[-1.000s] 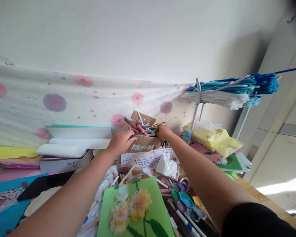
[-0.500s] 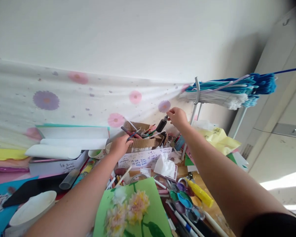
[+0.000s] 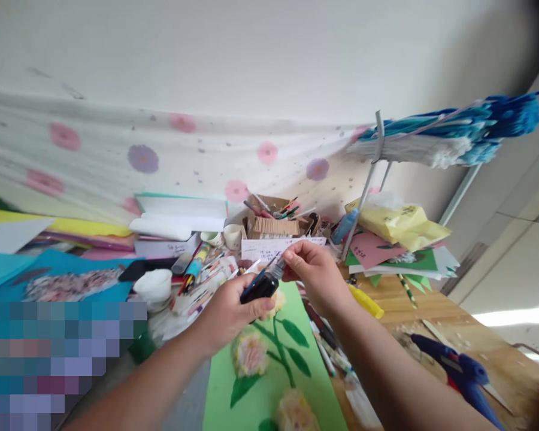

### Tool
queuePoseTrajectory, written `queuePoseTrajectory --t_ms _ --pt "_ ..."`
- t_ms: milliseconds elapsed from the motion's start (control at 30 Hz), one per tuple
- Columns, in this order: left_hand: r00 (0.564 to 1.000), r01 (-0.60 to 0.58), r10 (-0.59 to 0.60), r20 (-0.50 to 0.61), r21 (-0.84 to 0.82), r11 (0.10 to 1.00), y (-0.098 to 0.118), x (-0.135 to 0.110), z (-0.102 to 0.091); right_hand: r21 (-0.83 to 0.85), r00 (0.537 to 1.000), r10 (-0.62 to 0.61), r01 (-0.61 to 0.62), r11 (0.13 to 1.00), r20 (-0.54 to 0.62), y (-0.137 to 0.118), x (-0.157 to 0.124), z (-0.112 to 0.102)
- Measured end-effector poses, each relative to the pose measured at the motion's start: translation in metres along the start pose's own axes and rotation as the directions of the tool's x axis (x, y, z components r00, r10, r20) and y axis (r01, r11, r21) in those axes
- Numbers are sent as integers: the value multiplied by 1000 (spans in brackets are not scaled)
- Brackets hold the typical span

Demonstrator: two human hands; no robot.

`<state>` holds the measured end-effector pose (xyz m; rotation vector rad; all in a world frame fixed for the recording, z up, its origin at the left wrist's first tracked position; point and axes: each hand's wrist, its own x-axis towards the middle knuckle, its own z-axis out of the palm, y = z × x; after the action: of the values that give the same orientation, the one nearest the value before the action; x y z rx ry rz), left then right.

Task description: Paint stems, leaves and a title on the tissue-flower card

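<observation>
My left hand [image 3: 224, 311] is closed round a small black bottle [image 3: 259, 288], tilted up to the right. A thin blue paintbrush [image 3: 259, 276] lies along the bottle in the same grip. The fingertips of my right hand [image 3: 317, 272] pinch the bottle's clear top [image 3: 278, 266]; whether it is loose or fixed cannot be made out. Below both hands is a green sheet [image 3: 318, 371] with painted leaves [image 3: 295, 333] and fluffy pale flowers [image 3: 250, 353].
At the back stands a cardboard box [image 3: 276, 227] of brushes, beside paper cups [image 3: 232, 237]. A white bowl [image 3: 153, 287] sits to the left. On the right lie a blue glue gun [image 3: 453, 362] and a yellow tube [image 3: 366, 301]. Pipe cleaners [image 3: 444, 134] hang overhead on a rack.
Both hands have drawn back from the cardboard box to above the green sheet. The bottle, earlier hanging from my right hand, is now also gripped by my left, alongside the brush.
</observation>
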<state>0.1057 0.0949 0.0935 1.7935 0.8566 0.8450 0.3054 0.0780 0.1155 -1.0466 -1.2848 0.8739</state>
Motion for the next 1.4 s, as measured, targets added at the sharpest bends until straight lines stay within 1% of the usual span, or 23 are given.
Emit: queuePoseTrajectory --t_ms 67,133,233,300,433,533,567,600,667,733,800,833,867,933,967,1033,1067,1100,1167,1200,1233,1333,1400 --pt "998 62 -62 -23 -7 998 -12 -26 1 38 996 68 -70 997 51 12 -24 18" --pt "994 105 -105 -28 -2 995 -23 -45 0 38 986 126 -131 991 112 22 -44 30" --pt "988 154 -154 1 10 988 -33 -63 -1 74 962 202 -218 973 185 33 -64 39" --pt "983 176 -175 48 -8 984 -35 -70 -1 126 952 227 -256 958 205 38 -73 42" --pt "967 216 -195 163 -122 969 -37 -87 -1 187 944 214 -264 946 250 45 -87 50" --pt "951 275 -235 199 -210 938 -45 -104 4 230 925 191 -274 934 328 49 -96 57" --pt "947 297 -246 208 -270 916 -48 -109 6 248 917 176 -275 929 357 50 -98 58" --pt "941 322 -250 229 -373 870 -51 -113 8 268 910 157 -272 924 383 51 -100 58" --pt "934 345 -239 264 -505 792 -55 -118 12 316 893 112 -268 910 435 51 -102 54" --pt "930 355 -229 287 -547 758 -56 -117 14 333 857 67 -269 904 510 49 -101 45" --pt "926 367 -238 294 -550 750 -55 -113 13 306 821 13 -228 925 571 47 -97 35" --pt "924 372 -242 296 -549 748 -54 -110 11 276 819 -14 -178 944 574 45 -95 30" --pt "922 376 -246 298 -544 750 -54 -108 10 228 830 -29 -119 966 557 43 -93 26" --pt "918 382 -250 307 -520 764 -53 -105 6 66 875 -21 -13 998 484 38 -90 23" --pt "917 384 -252 310 -505 773 -54 -103 4 -32 891 1 16 999 455 35 -89 23" --pt "917 381 -256 306 -482 789 -54 -102 0 -178 901 13 71 981 433 30 -87 26" --pt "919 376 -255 300 -475 796 -54 -102 -2 -208 898 -25 129 970 438 29 -86 27" --pt "922 370 -253 293 -470 801 -54 -102 -3 -201 888 -91 200 959 451 28 -86 27" --pt "924 362 -248 290 -463 809 -54 -102 -5 -129 857 -226 317 939 463 28 -86 27" --pt "924 361 -245 294 -458 812 -54 -102 -5 -97 850 -260 338 936 458 30 -86 26" --pt "923 361 -243 299 -453 815 -54 -102 -6 -83 856 -259 328 941 446 31 -86 24" --pt "918 363 -237 318 -433 825 -56 -103 -6 -167 902 -120 205 964 414 35 -88 22" --pt "907 373 -232 352 -416 829 -58 -102 -7 -203 903 -71 171 964 425 36 -89 21"
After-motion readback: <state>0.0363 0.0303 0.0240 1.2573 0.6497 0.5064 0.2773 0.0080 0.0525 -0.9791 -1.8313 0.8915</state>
